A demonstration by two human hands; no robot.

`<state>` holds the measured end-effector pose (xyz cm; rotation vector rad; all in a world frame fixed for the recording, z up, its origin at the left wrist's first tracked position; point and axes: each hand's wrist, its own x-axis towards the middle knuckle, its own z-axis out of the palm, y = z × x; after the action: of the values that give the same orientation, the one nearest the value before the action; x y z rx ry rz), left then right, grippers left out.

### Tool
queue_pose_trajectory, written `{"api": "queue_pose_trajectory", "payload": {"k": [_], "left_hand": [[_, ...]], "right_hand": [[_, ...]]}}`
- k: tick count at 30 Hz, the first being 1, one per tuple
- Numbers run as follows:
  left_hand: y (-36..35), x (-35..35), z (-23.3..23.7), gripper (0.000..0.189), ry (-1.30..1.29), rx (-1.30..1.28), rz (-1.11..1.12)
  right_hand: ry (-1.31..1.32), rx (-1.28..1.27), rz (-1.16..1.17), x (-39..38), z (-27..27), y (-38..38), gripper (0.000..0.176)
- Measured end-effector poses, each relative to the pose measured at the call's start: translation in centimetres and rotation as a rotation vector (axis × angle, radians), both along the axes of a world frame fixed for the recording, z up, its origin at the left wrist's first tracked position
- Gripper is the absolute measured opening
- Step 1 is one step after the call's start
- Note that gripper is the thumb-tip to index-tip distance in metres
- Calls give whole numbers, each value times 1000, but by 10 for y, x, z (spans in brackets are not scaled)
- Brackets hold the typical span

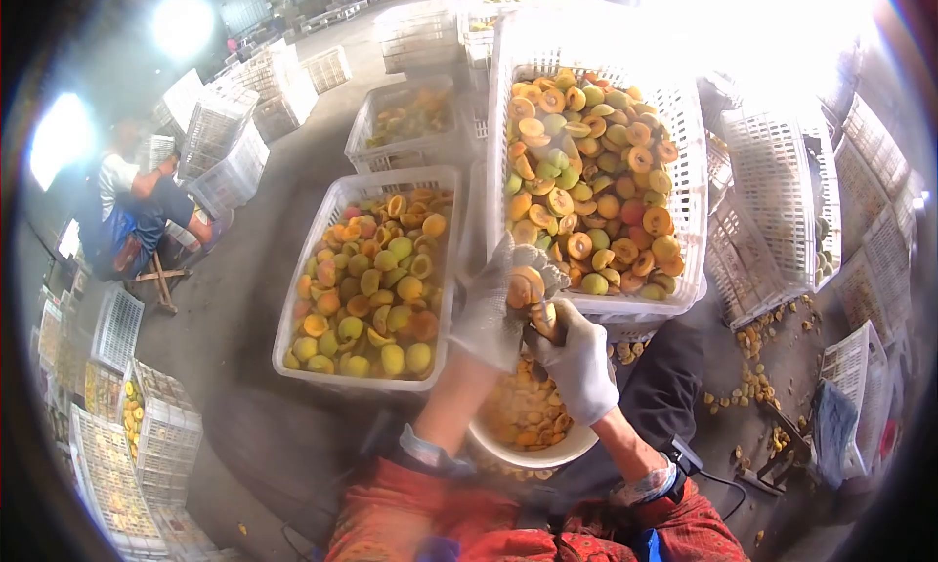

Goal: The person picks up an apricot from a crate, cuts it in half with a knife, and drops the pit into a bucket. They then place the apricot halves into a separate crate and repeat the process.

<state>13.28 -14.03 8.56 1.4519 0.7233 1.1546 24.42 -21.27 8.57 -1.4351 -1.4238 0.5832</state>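
My left hand, in a pale work glove, holds a stone fruit half, apricot-like, with its cut face up. Beside it my right hand, gloved in white, has its fingers closed on a small tan piece that meets the fruit; I cannot tell what that piece is. Both hands are over a white bucket holding small orange-brown pieces. Left of them stands a white crate of yellow-green and orange fruit. A larger white crate, behind my hands, is filled with halved fruit showing ring-shaped centres.
A third crate with fruit is farther back. Stacked white crates flank the right side, with orange pieces scattered on the floor. Another person sits on a low wooden stool at the left. More crates stand at lower left.
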Motion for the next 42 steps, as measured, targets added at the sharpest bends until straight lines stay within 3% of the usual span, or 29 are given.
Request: {"api": "queue_pose_trajectory", "payload": {"k": [1,2,4,6,7,9,11,12,13,15,18,20,22,25,26,27,28,29,30,34,35,37,38,41,42], "left_hand": [[-2,0,-1,37,180,102,66],[-4,0,-1,38,-66,-68,24],[-5,-1,1,40,-320,-233,-25],[-1,-4,8,43,-154,52,-109],[0,-3,12,44,-102,148,-134],[0,0,16,38,-489,-376,-287],[-1,8,14,31,-609,-434,-220],[-2,12,15,26,-736,-491,-149],[-3,15,16,26,-737,-485,-147],[-12,20,34,24,-653,-568,87],[-4,15,19,28,-549,-710,-21],[-1,21,17,29,-484,-607,10],[1,22,9,27,-377,-463,70],[-5,19,11,25,-421,-570,-2],[-6,22,12,25,-421,-566,1],[-10,28,12,24,-373,-631,65],[-14,32,11,24,-322,-698,126],[-14,35,8,24,-322,-697,119],[-12,37,3,24,-343,-734,117],[-16,39,-3,17,-464,-771,199],[-14,38,-4,17,-464,-769,197],[-11,36,-10,18,-197,-558,188],[-15,37,-5,18,-196,-566,184],[-19,37,5,20,-331,-466,108],[-15,35,-5,21,-281,-494,117]], "right_hand": [[1,-4,2,2,6,-1,11],[372,-217,169,7,18,-1,12],[597,-358,309,17,24,1,14],[704,-456,385,25,35,2,15],[691,-458,379,24,29,5,16],[663,-463,367,23,16,11,18],[-153,165,70,8,-4,13,25],[-96,27,51,4,6,4,31],[-97,32,55,3,7,4,31],[-80,33,61,3,9,3,21],[483,-577,388,28,33,0,13],[427,-621,411,36,31,3,14],[-392,-34,279,36,11,-2,18],[-249,-84,185,34,-2,-10,22],[-208,94,273,33,-6,-6,19],[-206,91,274,34,-6,-10,19],[266,-244,326,34,-4,-18,17],[446,-388,315,33,-8,-20,16],[381,-328,272,30,-22,-19,14],[-430,334,-20,25,-54,-16,12],[-416,262,-1,26,-52,-18,13],[-405,185,16,33,-41,-21,15],[-70,-176,206,38,-16,-25,19],[118,-400,298,34,-30,-30,23],[-190,-163,136,29,-40,-30,18]]}}
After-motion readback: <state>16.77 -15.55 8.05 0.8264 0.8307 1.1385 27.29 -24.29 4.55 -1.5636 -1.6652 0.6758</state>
